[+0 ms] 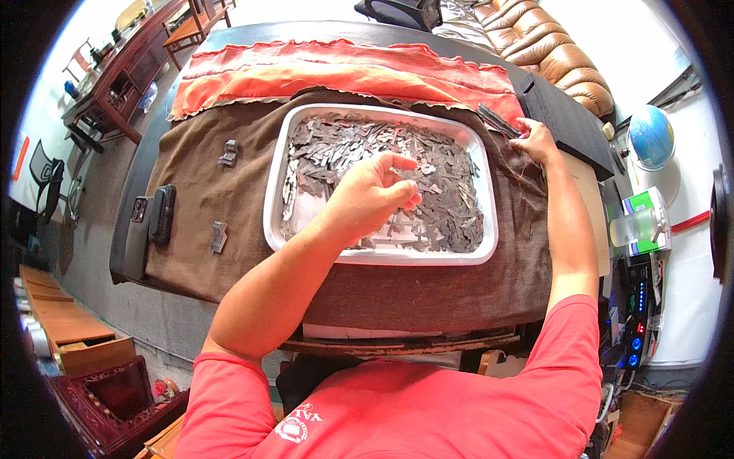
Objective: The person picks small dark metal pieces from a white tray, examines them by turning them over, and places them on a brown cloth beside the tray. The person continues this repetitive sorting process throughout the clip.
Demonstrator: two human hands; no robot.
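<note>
A white-rimmed metal tray [486,232] holds a thick layer of small, flat, notched dark-grey pieces [453,212], seemingly metal. Over its middle hovers my left hand [373,198], thumb and index finger apart, with nothing visible between them; the palm side is hidden. A brighter small piece [426,169] shows just beyond the index fingertip. Off the tray's far right corner, my right hand [536,140] pinches the near end of a row of dark strips [496,119]. Two small clusters of similar pieces, an upper one [228,154] and a lower one [218,237], lie left of the tray.
Brown cloth [401,292] covers the table under the tray, and red-orange cloth [344,72] lies beyond. A smartphone [139,212] and a black case [163,215] rest at left. A black box [565,123], a globe [652,137] and a lidded clear container [633,226] stand at right.
</note>
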